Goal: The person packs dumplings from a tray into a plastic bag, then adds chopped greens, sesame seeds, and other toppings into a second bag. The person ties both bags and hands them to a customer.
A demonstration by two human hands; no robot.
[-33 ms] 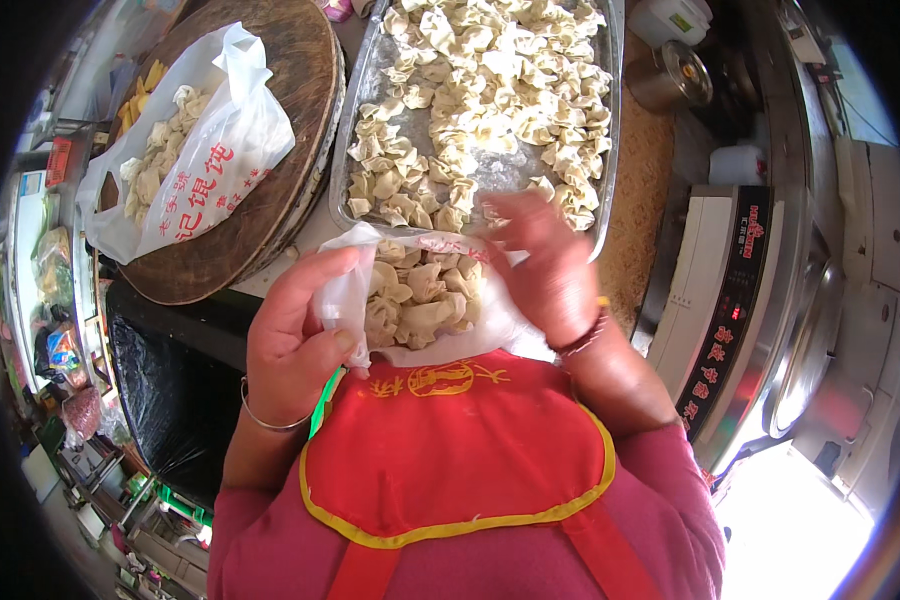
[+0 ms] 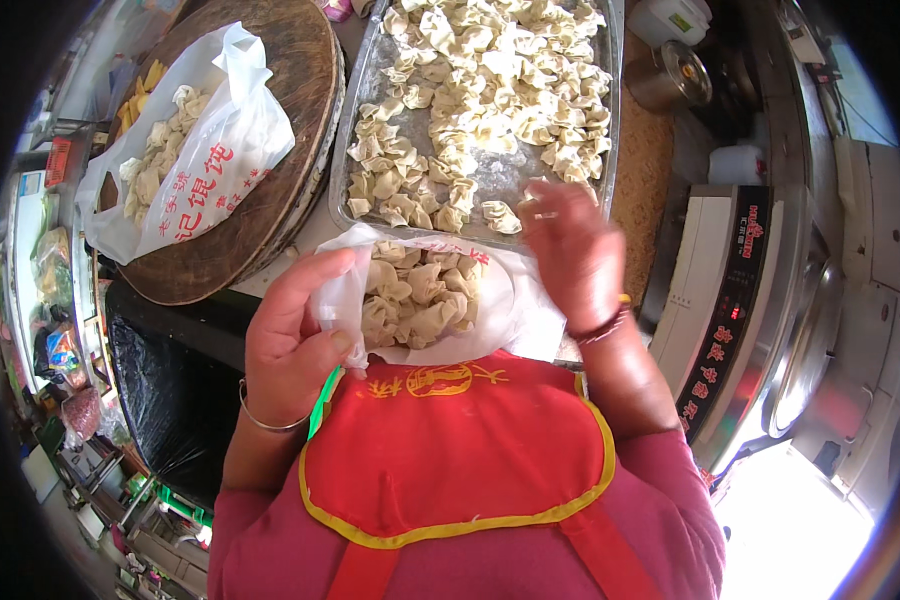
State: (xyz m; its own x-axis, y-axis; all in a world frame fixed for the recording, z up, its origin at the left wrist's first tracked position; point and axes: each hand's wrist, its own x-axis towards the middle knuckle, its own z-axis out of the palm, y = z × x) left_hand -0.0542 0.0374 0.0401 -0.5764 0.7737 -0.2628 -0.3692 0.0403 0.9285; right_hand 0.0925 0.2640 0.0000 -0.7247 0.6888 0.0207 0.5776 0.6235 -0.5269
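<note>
My left hand [image 2: 295,340] is closed on the left edge of a white plastic bag [image 2: 505,300], thumb on the near side. The bag's mouth gapes, showing a pile of folded wontons [image 2: 425,295] inside. My right hand [image 2: 577,255] is over the near right corner of a metal tray [image 2: 338,180]. Its fingers are bent toward the tray and blurred, so whether they hold anything is unclear. Just left of them, a single wonton [image 2: 501,216] lies by the tray's near edge. Many more wontons [image 2: 500,85] are spread over the tray, with floury metal showing between them.
On the left, a round wooden board [image 2: 300,60] bears another white bag [image 2: 245,130] of wontons, with yellow strips [image 2: 142,90] behind. Below it is a black plastic liner [image 2: 165,390]. A lidded metal pot [image 2: 670,78] and a steel cooker [image 2: 695,290] stand at right.
My right hand has moved right, from the bag's mouth to the tray's near corner, uncovering the bag's right side and the wonton at the tray's edge. My left hand has barely moved.
</note>
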